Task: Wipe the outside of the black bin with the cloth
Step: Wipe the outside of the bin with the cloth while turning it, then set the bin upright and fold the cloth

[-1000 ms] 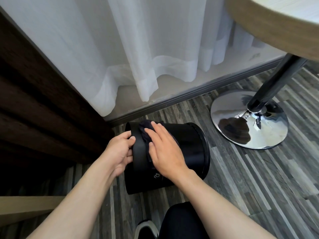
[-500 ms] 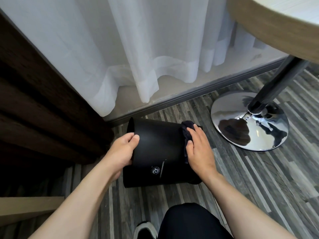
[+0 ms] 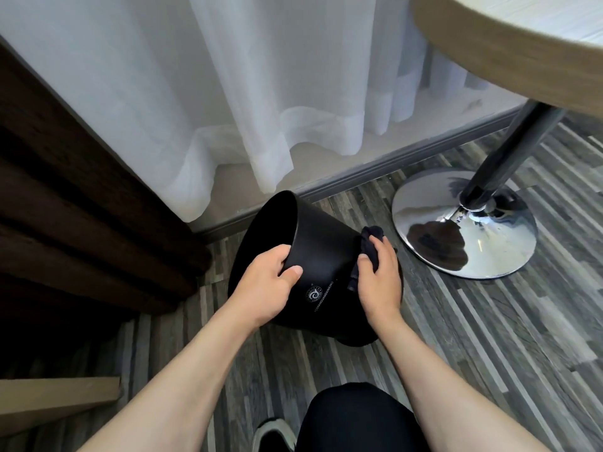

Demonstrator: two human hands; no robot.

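1. The right hand (image 3: 380,282) presses flat against the right side of the black bin (image 3: 321,256), fingers together, pinning a dark cloth (image 3: 368,252) to the wall. The cloth shows bunched above and beside the fingertips.
2. The left hand (image 3: 264,285) is clamped on the bin's rim, thumb lying on the outer wall and fingers curled over the edge into the opening.
3. The bin is tilted on the wood-pattern floor (image 3: 489,337), its open mouth turned up and to the left, its base low at the right. A small white logo (image 3: 314,293) faces the viewer between the two hands.
4. Behind the bin, a white curtain (image 3: 261,93) hangs to the floor along the far wall. To the right, well apart from the bin, stands the shiny chrome base (image 3: 463,223) of a round desk (image 3: 522,44).
5. Progress, as a judgement: wiping is under way, with the cloth working the right flank. The side facing the viewer looks clean, but the far side and the underside are hidden, so they may remain to be done; how much is finished cannot be told.
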